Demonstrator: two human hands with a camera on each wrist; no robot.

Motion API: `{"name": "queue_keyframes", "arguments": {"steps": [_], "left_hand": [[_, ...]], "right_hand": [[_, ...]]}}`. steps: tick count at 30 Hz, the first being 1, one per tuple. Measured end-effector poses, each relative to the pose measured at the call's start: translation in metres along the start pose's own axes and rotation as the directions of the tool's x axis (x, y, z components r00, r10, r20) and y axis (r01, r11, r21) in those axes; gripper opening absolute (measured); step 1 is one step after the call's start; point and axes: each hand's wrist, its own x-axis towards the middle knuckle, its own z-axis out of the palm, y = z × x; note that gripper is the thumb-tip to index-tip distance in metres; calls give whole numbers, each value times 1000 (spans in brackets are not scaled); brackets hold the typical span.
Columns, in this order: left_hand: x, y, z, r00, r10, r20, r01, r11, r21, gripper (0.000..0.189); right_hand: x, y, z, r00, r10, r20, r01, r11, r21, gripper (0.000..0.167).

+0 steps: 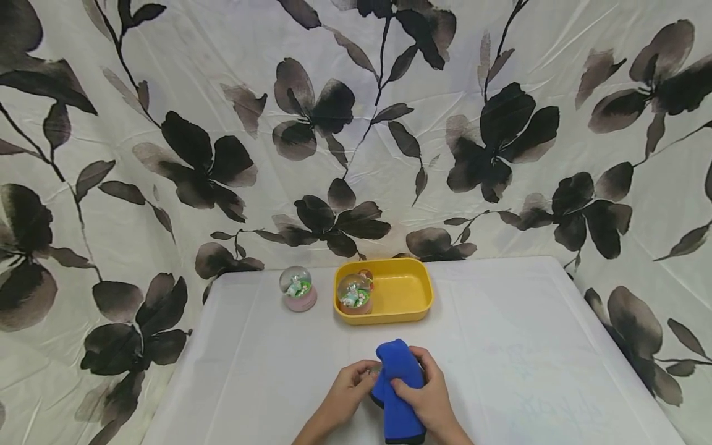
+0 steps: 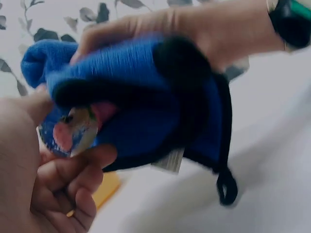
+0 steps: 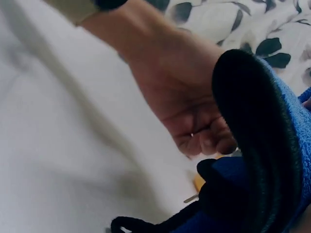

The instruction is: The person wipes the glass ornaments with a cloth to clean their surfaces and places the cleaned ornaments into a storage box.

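Blue cloth (image 1: 397, 366), long axis near-to-far

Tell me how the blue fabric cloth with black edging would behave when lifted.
The blue fabric cloth with black edging would likely be floppy: it bends and folds in the right hand. Its fuzzy surface suggests it shouldn't slip easily from the fingers. Being soft and folded rather than round and rigid, it seems unlikely to roll.
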Motion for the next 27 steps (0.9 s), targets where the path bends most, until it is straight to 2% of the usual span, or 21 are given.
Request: {"name": "queue_keyframes", "arguments": {"steps": [4,7,10,13,17,22,27], "left_hand": [[1,5,3,999,-32,-10,31,997,-73,36],[1,8,4,996,-80,-30,77,992,-99,35],[1,9,4,991,-120,-52,113,986,-119,31],[0,9,4,989,-133,-63,123,983,-133,30],[-1,9,3,993,-99,-62,91,987,-131,33],[-1,11,1,997,-2,-78,-2,999,-54,36],[-3,11,1,993,54,-106,-52,998,23,40]], "right_hand": [[-2,-2,-1,998,-39,40,41,998,-50,56],[-3,-3,-2,996,-59,70,65,995,-80,57],[-2,-2,-2,995,-60,82,66,995,-70,56],[-1,0,-3,995,-46,86,50,998,-37,55],[2,4,-5,996,-34,79,34,999,8,55],[3,7,-6,998,-35,59,31,997,77,53],[2,9,-7,998,14,62,-21,993,117,54]]}}
